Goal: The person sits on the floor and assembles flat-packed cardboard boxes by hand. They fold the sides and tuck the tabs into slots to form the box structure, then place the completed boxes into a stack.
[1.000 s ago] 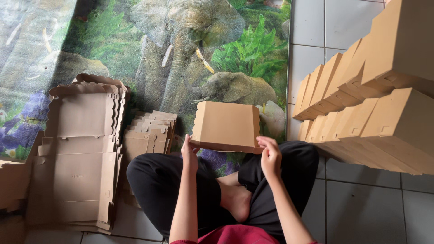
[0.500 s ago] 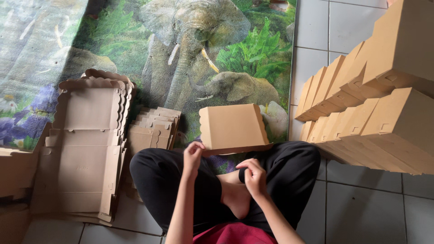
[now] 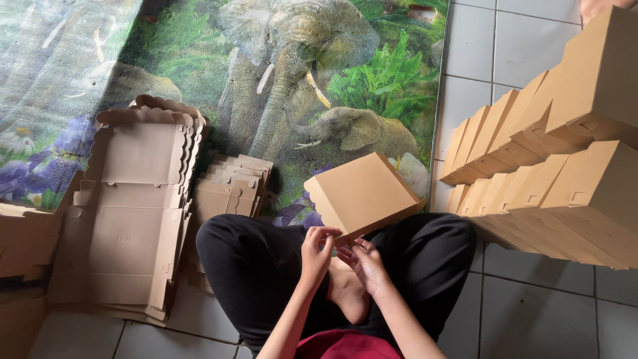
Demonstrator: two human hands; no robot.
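A: Box, brown cardboard, folded, tilted, held above the lap of a person seated cross-legged on the floor. Near edge sits at both hands.

B: Left hand?

A: Fingers curled together, pinching the near lower edge of the box. Right hand just beside it, fingers bent up against the same edge from below; touching it, but a full clamp cannot be told.

B: Surroundings?

A: Stack of flat box blanks with scalloped edges on the person's left, partly on a printed elephant mat. Smaller pile of flat pieces between that stack and the left knee. On the right, rows of finished boxes leaning against one another on the grey tiled floor, well apart from the hands.

B: Legs?

A: Black trousers, bare foot under the hands.
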